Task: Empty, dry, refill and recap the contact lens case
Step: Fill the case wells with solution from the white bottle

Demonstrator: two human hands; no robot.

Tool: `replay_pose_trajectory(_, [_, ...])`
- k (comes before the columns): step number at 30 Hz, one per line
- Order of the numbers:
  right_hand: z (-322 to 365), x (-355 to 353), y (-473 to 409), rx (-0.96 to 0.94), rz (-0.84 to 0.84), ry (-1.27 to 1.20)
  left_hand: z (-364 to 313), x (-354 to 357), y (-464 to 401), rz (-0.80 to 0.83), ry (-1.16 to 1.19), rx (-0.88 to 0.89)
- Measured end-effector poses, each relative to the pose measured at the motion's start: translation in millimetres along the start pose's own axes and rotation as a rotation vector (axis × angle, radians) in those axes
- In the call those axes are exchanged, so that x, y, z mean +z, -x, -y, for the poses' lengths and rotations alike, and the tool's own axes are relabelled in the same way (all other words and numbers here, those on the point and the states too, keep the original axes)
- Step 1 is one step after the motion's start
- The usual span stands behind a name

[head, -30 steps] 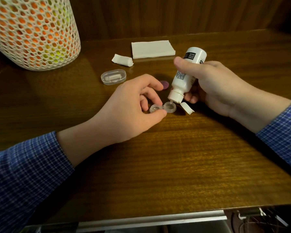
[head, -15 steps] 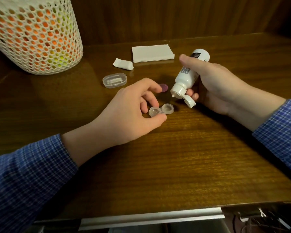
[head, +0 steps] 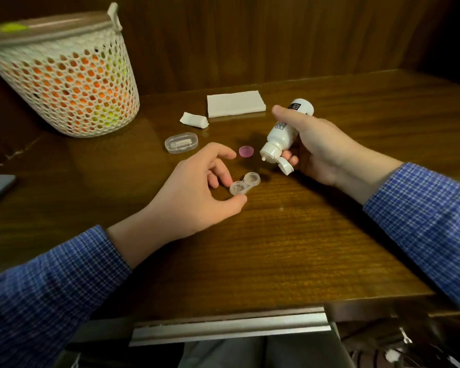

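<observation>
A clear two-well contact lens case [head: 245,183] lies uncapped on the wooden table [head: 290,248]. My left hand [head: 197,192] steadies it, thumb and fingertips pinching its left well. My right hand [head: 322,150] grips a white solution bottle [head: 282,131], tilted nozzle-down to the left, its flip cap hanging open. The nozzle is up and to the right of the case, apart from it. One pink cap [head: 246,151] lies flat on the table behind the case.
A white mesh basket [head: 64,83] with orange and yellow contents stands at the back left. A folded tissue [head: 235,103], a crumpled tissue piece [head: 194,120] and a small clear oval box [head: 181,142] lie behind the hands. A metal-trimmed table edge [head: 231,328] runs in front.
My right hand has lifted the bottle off the case's right well and drawn it back to the right. My left hand stays on the case. The view has tilted up.
</observation>
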State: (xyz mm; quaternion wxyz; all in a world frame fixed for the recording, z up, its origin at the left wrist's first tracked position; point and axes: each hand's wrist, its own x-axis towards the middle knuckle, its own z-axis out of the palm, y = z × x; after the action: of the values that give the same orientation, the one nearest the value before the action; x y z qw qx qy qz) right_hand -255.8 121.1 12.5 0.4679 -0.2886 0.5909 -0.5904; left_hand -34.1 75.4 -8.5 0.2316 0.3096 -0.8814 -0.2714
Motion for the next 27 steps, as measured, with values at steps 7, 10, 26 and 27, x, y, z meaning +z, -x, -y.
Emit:
replay_pose_trajectory(7, [2.6, -9.7, 0.8, 0.029, -0.014, -0.015, -6.4, 0.6, 5.8, 0.028, 0.010, 0.103])
replay_pose_trajectory(10, [3.7, -14.7, 0.4, 0.045, -0.011, -0.016, -10.1, 0.5, 5.5, 0.067, -0.010, 0.151])
replay_pose_trajectory(26, [4.4, -11.8, 0.2, 0.052, 0.006, 0.022, -10.8, 6.9, -13.1, 0.017, -0.124, 0.115])
replay_pose_trajectory(27, [4.5, -11.5, 0.4, 0.052, 0.010, 0.032, -9.5, 8.1, -16.0, 0.043, -0.100, 0.099])
